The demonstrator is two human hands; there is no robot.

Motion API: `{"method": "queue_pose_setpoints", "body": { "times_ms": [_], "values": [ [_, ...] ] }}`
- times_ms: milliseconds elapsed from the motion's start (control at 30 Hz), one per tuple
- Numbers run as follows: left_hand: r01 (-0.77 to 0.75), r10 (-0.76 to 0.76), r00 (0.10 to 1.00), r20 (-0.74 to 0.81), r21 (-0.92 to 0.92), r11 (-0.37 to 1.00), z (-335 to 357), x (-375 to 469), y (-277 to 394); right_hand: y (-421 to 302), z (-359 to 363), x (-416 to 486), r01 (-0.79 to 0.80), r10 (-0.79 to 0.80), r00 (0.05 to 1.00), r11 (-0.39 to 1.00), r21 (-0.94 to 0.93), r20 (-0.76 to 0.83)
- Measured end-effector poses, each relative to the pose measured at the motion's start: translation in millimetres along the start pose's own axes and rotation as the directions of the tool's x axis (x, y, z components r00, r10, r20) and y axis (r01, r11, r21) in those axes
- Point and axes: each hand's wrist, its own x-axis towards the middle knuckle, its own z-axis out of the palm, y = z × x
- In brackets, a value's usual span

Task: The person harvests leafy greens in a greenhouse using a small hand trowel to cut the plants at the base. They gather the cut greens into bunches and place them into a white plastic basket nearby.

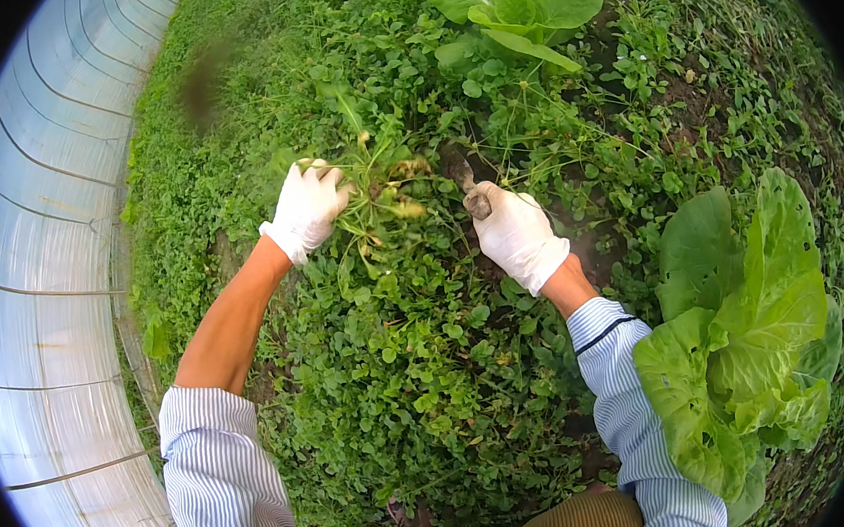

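My left hand (310, 204), in a thin white glove, has its fingers curled around a leafy weed (377, 184). The weed's stems and yellowed leaves spread to the right of the fingers and are partly blurred. In a matching glove, my right hand (517, 229) grips a small trowel-like hand tool (459, 170) by its handle. Its soil-stained metal blade points away from me, close to dark soil among the weeds. The blade's tip is hard to make out. Low green weeds (414, 347) cover the ground beneath both hands.
A large leafy cabbage-like plant (759, 332) with holed leaves stands beside my right forearm. Another leafy plant (520, 6) grows beyond my hands. Clear plastic sheeting (42, 312) over curved ribs, like a greenhouse wall, runs along the left. Bare soil (694, 100) shows at the right.
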Motion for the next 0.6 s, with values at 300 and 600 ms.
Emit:
{"method": "queue_pose_setpoints", "body": {
  "times_ms": [300, 600],
  "values": [
    [-0.181, 0.169, 0.973, 0.155, 0.065, 0.981, 26, 98, 8, -9, 12, 32, 0.118, -0.118, 0.993, 0.993, 0.017, -0.005],
    [-0.111, 0.009, 0.904, 0.427, 0.214, 0.970, 47, 117, -1, -5, 25, 46, 0.053, -0.052, 0.999, 0.998, -0.045, 0.013]
  ]
}}
